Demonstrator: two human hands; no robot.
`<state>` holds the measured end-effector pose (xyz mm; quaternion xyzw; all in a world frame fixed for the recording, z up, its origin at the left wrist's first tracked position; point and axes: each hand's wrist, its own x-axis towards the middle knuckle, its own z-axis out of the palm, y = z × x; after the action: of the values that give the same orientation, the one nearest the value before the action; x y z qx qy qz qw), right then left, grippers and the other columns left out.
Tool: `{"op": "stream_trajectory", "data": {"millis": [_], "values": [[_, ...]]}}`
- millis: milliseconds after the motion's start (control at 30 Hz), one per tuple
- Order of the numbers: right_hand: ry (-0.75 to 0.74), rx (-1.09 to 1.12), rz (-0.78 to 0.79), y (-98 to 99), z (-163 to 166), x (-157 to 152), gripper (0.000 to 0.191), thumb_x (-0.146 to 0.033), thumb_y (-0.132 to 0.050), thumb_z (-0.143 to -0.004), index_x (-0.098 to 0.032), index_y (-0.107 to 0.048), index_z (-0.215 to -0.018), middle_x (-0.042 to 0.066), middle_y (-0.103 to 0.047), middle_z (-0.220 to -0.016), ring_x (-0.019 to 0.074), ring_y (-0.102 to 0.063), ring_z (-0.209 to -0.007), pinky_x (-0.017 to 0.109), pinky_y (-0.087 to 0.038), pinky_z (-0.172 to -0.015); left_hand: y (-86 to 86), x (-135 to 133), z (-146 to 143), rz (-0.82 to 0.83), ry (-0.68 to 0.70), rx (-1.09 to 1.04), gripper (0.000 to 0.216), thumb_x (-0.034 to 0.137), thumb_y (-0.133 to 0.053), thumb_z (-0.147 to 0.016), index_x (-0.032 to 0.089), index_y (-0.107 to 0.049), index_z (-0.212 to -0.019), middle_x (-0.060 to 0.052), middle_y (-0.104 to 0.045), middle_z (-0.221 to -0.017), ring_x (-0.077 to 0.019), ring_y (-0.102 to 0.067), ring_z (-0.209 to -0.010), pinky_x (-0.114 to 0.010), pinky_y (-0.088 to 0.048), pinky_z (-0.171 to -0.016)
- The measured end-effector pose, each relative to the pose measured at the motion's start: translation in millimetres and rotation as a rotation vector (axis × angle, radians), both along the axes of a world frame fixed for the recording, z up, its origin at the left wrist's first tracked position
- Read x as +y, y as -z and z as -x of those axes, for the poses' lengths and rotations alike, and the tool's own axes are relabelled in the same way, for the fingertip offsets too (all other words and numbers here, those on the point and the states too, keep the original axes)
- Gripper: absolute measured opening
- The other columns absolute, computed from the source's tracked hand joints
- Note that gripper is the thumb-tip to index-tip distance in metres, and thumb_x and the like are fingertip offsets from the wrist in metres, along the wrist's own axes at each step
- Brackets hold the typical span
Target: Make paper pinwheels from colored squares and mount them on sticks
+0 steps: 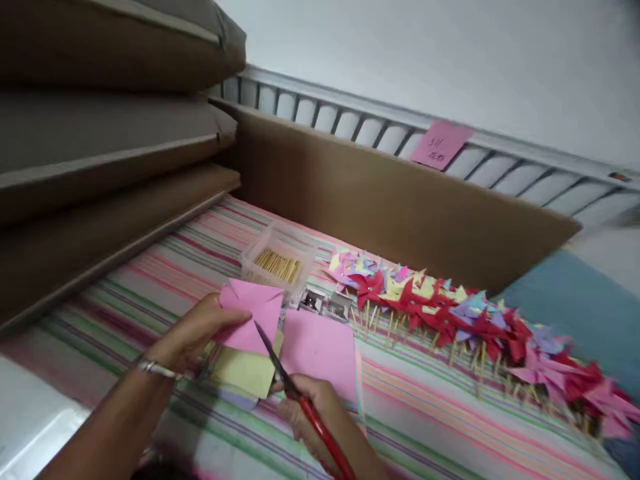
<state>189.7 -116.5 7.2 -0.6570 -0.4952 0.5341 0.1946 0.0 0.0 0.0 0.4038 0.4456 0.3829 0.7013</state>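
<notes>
My left hand (213, 323) pinches a square of pink paper (257, 317) by its left side; slits run in from its upper corners. From the right, my right hand (320, 410) grips scissors (313, 413) with red handles and dark blades. The blade tips reach the lower part of the pink square. Below that square lies a stack of yellow paper (245, 370), with a lilac sheet peeking out underneath. A pile of larger pink sheets (320, 350) rests on the striped cloth just above my right hand.
A clear plastic box (305, 250) of thin wooden sticks (277, 265) stands behind the papers, beside small boxes (339, 307) of metal bits. A long row of paper pinwheels (415, 297) on sticks stretches rightward. A cardboard panel (375, 187) stands behind; bulky brown packages (110, 133) border the left.
</notes>
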Motion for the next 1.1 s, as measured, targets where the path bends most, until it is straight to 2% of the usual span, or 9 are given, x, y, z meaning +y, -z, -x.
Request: {"op": "stream_trajectory", "data": {"millis": [133, 267, 467, 700, 800, 967, 1100], "values": [[-0.004, 0.003, -0.047, 2.9, 0.3, -0.1, 0.02, -0.024, -0.057, -0.075, -0.016, -0.066, -0.091, -0.005, -0.043, -0.055, 0.0075, -0.038, -0.047, 0.018, -0.029, -0.044, -4.8, -1.5, 0.7, 0.004, 0.026, 0.002, 0.029, 0.015, -0.073, -0.06, 0.009, -0.069, -0.087, -0.005, -0.073, -0.072, -0.0168, -0.064, -0.063, -0.023, -0.045, -0.055], [-0.007, 0.002, -0.05, 1.1, -1.1, -0.3, 0.025, -0.031, -0.059, -0.075, -0.016, -0.066, -0.094, -0.005, -0.042, -0.054, 0.0077, -0.037, -0.046, 0.019, -0.029, -0.045, -5.5, -1.1, 0.4, 0.011, 0.019, -0.005, 0.028, 0.014, -0.072, -0.06, 0.009, -0.07, -0.088, -0.006, -0.074, -0.072, -0.0166, -0.063, -0.062, -0.022, -0.044, -0.054], [-0.005, 0.008, -0.065, -4.3, -3.4, -0.9, 0.026, -0.033, -0.059, -0.075, -0.017, -0.066, -0.094, -0.004, -0.047, -0.057, 0.0088, -0.042, -0.048, 0.019, -0.032, -0.048, -1.0, 0.7, 0.7, 0.011, 0.034, -0.013, 0.029, 0.017, -0.074, -0.059, 0.009, -0.071, -0.087, -0.01, -0.074, -0.078, -0.0215, -0.066, -0.068, -0.027, -0.048, -0.062], [-0.017, 0.03, -0.069, 11.5, -5.6, 1.2, 0.028, -0.034, -0.061, -0.073, -0.014, -0.066, -0.092, -0.005, -0.044, -0.052, 0.0091, -0.04, -0.047, 0.02, -0.03, -0.046, 3.7, 2.5, -0.2, 0.002, 0.036, 0.005, 0.028, 0.018, -0.074, -0.058, 0.011, -0.072, -0.085, -0.011, -0.074, -0.079, -0.0224, -0.067, -0.069, -0.027, -0.05, -0.062], [-0.076, 0.044, -0.103, 10.9, -11.0, 1.1, 0.027, -0.033, -0.062, -0.073, -0.016, -0.065, -0.093, -0.004, -0.046, -0.058, 0.0097, -0.042, -0.052, 0.02, -0.032, -0.05, 3.6, 2.4, -1.0, 0.026, 0.027, 0.023, 0.029, 0.018, -0.075, -0.057, 0.011, -0.072, -0.085, -0.01, -0.074, -0.077, -0.0223, -0.067, -0.068, -0.027, -0.051, -0.061], [-0.234, -0.091, -0.244, -0.5, -24.7, -3.6, 0.008, -0.021, -0.054, -0.076, -0.017, -0.059, -0.08, -0.004, -0.049, -0.067, 0.0109, -0.045, -0.064, 0.018, -0.033, -0.056, 0.0, 4.8, 2.2, 0.04, -0.053, 0.013, 0.03, 0.018, -0.076, -0.055, 0.01, -0.072, -0.084, -0.01, -0.074, -0.074, -0.0221, -0.067, -0.065, -0.027, -0.05, -0.058], [-0.281, -0.199, -0.273, 0.0, -40.9, -15.0, 0.01, -0.019, -0.047, -0.077, -0.019, -0.055, -0.083, -0.004, -0.052, -0.068, 0.0114, -0.047, -0.062, 0.018, -0.034, -0.054, -4.4, 5.8, 7.3, 0.007, -0.118, -0.017, 0.028, 0.017, -0.077, -0.054, 0.012, -0.071, -0.081, -0.008, -0.073, -0.07, -0.0223, -0.067, -0.064, -0.027, -0.05, -0.057]]}}
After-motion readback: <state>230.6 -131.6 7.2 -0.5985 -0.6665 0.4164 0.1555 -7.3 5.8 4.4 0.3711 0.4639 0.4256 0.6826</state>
